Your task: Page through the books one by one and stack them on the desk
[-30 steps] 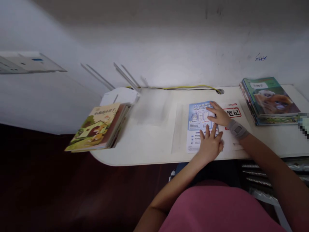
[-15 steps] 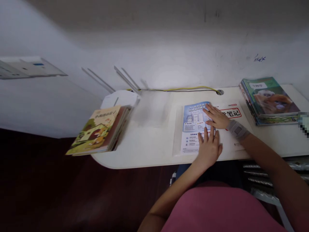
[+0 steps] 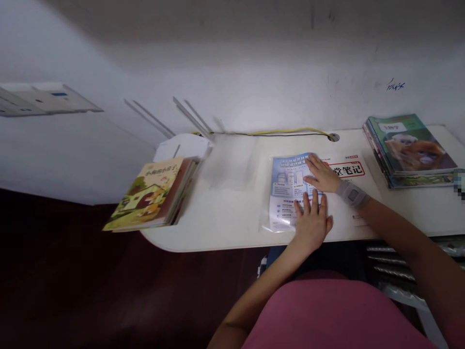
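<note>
A blue-and-white printed sheet [image 3: 281, 194], like a book's cover flap, lies at the left of a white book [image 3: 350, 194] with red-framed black lettering. Clear plastic film [image 3: 266, 220] shows along the sheet's left edge. My left hand [image 3: 311, 224] rests flat on the lower part of the sheet, fingers spread. Just above it, my right hand [image 3: 322, 174] lies flat with spread fingers where the sheet meets the book. A grey band is round my right wrist. The hands hide part of the print beneath them.
On the white desk [image 3: 218, 218], a stack of picture books [image 3: 148, 194] overhangs the left edge beside a white router [image 3: 181, 145]. Textbooks [image 3: 414, 145] are piled at the right. A yellow cable [image 3: 283, 131] runs along the wall to a cable hole [image 3: 333, 137].
Both hands have slid slightly left across the sheet, staying flat. The sheet's left edge now lies a little further left, and the view has shifted slightly.
</note>
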The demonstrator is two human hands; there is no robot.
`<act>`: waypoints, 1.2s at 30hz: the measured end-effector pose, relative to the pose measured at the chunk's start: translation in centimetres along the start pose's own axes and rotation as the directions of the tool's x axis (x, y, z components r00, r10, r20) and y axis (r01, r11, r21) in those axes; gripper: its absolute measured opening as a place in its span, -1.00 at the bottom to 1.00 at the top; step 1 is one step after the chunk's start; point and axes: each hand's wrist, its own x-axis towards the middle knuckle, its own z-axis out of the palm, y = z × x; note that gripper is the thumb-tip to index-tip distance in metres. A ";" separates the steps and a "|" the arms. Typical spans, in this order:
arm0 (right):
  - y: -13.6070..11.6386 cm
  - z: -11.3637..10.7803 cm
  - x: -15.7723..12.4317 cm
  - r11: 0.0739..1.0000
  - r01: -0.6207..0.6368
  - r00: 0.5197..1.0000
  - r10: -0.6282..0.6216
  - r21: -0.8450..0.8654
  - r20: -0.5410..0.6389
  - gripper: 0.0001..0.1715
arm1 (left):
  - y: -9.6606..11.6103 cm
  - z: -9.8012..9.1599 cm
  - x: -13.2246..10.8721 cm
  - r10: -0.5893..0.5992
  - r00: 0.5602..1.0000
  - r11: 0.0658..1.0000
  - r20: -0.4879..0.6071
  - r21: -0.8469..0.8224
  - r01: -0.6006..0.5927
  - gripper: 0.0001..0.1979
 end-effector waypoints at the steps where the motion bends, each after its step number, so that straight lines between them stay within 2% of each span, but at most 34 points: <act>1: -0.1 0.1 0.0 1.000 -0.015 1.000 0.015 -0.008 0.001 -0.13 | -0.1 0.0 0.1 -0.003 1.000 1.000 0.001 -0.001 0.003 -0.38; 5: 0.0 0.3 0.0 0.999 -0.034 0.999 0.034 -0.018 0.008 -0.13 | -1.0 -0.2 0.1 -0.012 1.000 1.000 0.028 0.001 0.012 -0.36; 11: 0.9 0.7 0.0 0.987 -0.072 0.983 0.095 0.144 -0.157 -0.16 | -2.6 -0.8 -1.2 0.028 0.999 1.000 -0.041 0.009 -0.028 -0.20; 14: 1.3 0.7 -0.1 0.971 -0.071 0.971 0.119 0.227 -0.206 -0.17 | -2.4 -0.1 -1.1 0.052 0.998 0.998 -0.020 -0.025 -0.052 -0.15; 19: 1.5 1.0 -0.1 0.971 -0.030 0.969 0.086 0.238 -0.230 -0.15 | -1.3 0.9 0.1 -0.050 0.999 0.999 -0.017 0.001 0.050 -0.12; 23: 1.4 1.1 -0.1 0.986 -0.024 0.979 0.057 0.165 -0.194 -0.09 | -1.3 0.9 0.2 -0.083 0.996 0.996 -0.036 0.028 0.084 -0.16; 30: -0.1 0.2 -0.1 0.996 -0.062 0.998 0.061 -0.060 -0.018 -0.07 | -1.3 0.5 -0.8 -0.089 0.994 0.993 -0.058 0.079 0.093 -0.16; 36: -0.3 0.1 0.2 0.987 -0.108 0.994 0.107 -0.121 -0.014 -0.12 | -1.5 0.6 0.7 -0.026 1.000 1.000 0.000 0.013 0.026 -0.14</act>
